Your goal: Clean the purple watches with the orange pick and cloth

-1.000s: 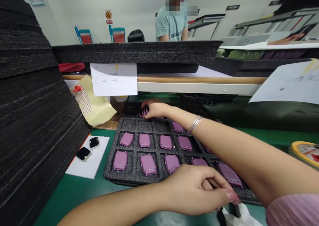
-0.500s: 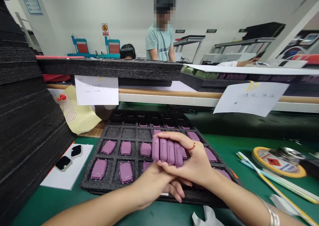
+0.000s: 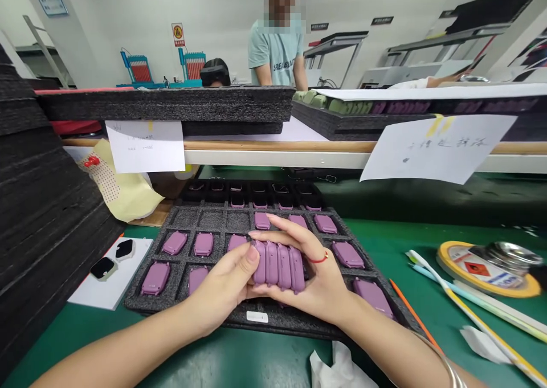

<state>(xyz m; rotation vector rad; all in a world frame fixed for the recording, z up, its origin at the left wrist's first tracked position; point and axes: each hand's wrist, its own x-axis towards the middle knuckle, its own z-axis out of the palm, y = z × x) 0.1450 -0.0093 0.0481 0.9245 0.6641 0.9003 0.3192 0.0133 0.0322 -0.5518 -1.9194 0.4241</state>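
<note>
A row of several purple watch cases (image 3: 280, 267) stands on edge, pressed side by side, between my two hands above a black foam tray (image 3: 188, 319). My right hand (image 3: 318, 268) wraps round the row from the right, fingers over the far side and thumb along the near side. From the left, my left hand (image 3: 226, 277) closes on the row's end, its thumb on the leftmost case; its other fingers are partly hidden. More purple watch cases (image 3: 155, 278) lie singly in the tray's compartments, and some compartments at the back left hold none.
Two dark-faced watches (image 3: 103, 268) lie on a white pad (image 3: 92, 294) at left, beside stacked black foam trays (image 3: 51, 205). At right are a yellow tape roll (image 3: 450, 268), thin sticks and crumpled tissue (image 3: 342, 368). A shelf (image 3: 273, 155) crosses behind; a person (image 3: 277, 52) stands beyond.
My left hand has come up from beneath my right hand to the left end of the row, its thumb now on the end case. The view has shifted slightly.
</note>
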